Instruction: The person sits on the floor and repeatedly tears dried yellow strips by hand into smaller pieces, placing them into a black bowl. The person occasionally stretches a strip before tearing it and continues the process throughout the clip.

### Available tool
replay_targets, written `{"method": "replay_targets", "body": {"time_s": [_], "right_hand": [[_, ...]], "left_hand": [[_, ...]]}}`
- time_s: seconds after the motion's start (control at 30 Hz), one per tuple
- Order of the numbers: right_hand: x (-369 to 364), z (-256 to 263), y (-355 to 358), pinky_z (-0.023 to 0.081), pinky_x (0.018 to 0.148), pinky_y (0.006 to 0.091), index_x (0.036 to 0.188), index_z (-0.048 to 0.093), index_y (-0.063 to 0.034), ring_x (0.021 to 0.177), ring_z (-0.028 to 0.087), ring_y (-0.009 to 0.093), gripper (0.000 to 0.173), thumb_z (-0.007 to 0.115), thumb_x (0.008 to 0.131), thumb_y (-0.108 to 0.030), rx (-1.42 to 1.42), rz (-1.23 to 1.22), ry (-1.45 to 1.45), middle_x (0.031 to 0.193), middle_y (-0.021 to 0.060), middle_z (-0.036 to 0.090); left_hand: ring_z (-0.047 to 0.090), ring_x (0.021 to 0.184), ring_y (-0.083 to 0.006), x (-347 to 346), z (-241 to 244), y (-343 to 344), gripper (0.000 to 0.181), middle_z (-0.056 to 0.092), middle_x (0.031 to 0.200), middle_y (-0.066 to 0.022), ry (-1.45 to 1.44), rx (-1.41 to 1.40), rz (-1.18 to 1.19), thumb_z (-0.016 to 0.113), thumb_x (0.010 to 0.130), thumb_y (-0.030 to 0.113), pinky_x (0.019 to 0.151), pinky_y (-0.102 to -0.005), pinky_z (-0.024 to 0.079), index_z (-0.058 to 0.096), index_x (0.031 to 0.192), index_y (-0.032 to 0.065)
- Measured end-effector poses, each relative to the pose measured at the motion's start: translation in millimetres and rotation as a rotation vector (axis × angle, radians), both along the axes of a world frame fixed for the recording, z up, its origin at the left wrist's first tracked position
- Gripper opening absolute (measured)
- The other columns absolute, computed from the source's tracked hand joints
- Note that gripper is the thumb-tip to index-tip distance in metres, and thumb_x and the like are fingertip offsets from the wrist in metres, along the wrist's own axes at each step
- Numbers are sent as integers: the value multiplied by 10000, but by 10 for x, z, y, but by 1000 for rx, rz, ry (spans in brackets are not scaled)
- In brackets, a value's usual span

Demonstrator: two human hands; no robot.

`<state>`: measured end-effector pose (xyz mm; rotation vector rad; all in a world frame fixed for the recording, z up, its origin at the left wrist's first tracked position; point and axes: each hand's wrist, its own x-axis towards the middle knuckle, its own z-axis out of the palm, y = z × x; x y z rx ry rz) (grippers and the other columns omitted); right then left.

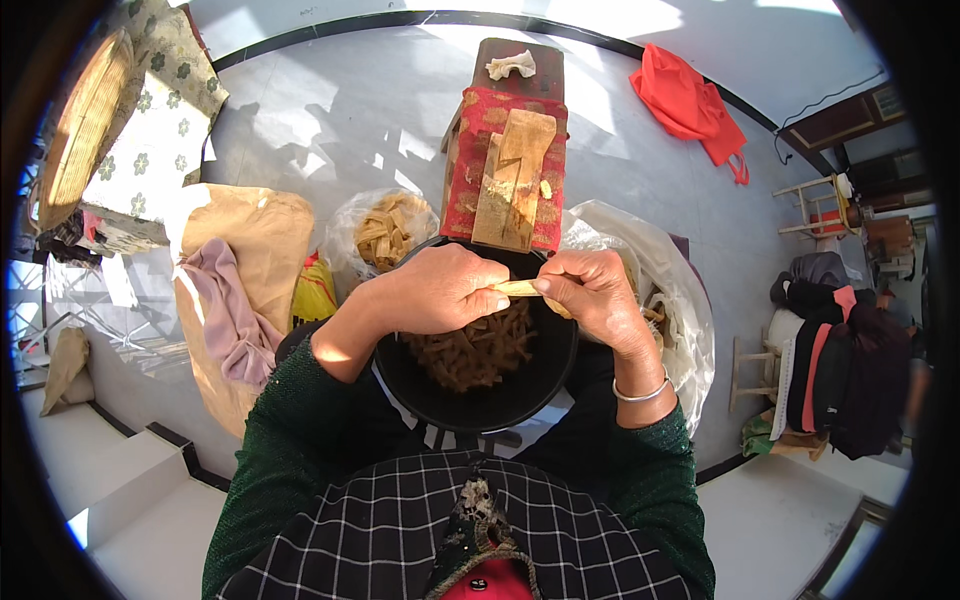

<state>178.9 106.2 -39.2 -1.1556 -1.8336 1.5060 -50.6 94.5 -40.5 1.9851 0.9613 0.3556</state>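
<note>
Both of my hands are over a black bucket [480, 416], pinching one pale yellow strip [514, 288] between them. My left hand [442, 289] is shut on the strip's left end. The thumb and fingers of my right hand [589, 292] hold its other end, and a pale piece shows under them. Many short brown pieces [476, 349] lie in the bucket. Just beyond its far rim, a wooden block [517, 180] rests on a red patterned cloth [459, 202] over a bench, with yellow crumbs on the block.
Left of the bench, a clear plastic bag [341, 225] holds pale strips [390, 229]. A larger plastic bag [694, 337] stands at the right. A mauve cloth [229, 315] lies on brown paper [274, 217] at the left. A red bag [679, 97] is on the floor, far right.
</note>
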Motion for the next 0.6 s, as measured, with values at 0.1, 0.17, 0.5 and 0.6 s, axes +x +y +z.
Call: {"method": "replay_targets", "body": {"time_s": [0.1, 0.17, 0.5, 0.6], "right_hand": [[70, 37, -4, 410, 533, 246, 784, 625, 22, 582, 457, 59, 97, 669, 849, -35, 14, -39, -26, 601, -8, 531], [31, -24, 53, 404, 527, 245, 776, 618, 24, 575, 451, 56, 108, 659, 857, -35, -2, -114, -51, 587, -8, 521], [-340, -388, 597, 490, 603, 387, 794, 655, -13, 620, 619, 318, 160, 661, 817, -171, 310, -362, -389, 682, 179, 635], [-317, -445, 580, 494, 641, 433, 764, 649, -14, 698, 603, 405, 172, 670, 786, -184, 458, -190, -704, 711, 196, 636]], "left_hand": [[443, 573, -355, -101, -103, 86, 296, 457, 624, -167, -57, -88, -46, 594, 908, 259, 531, -391, 354, 490, 780, 13], [438, 561, -358, -96, -165, 121, 288, 447, 607, -163, -122, -9, 34, 597, 907, 256, 527, -392, 354, 498, 780, 17], [565, 650, -375, 31, -338, 473, 161, 582, 661, -144, 182, 332, 515, 617, 858, 247, 575, -446, 429, 600, 834, 89], [584, 671, -371, -23, -387, 392, 191, 604, 676, -134, 284, 311, 456, 621, 844, 280, 601, -459, 444, 614, 809, 92]]}}
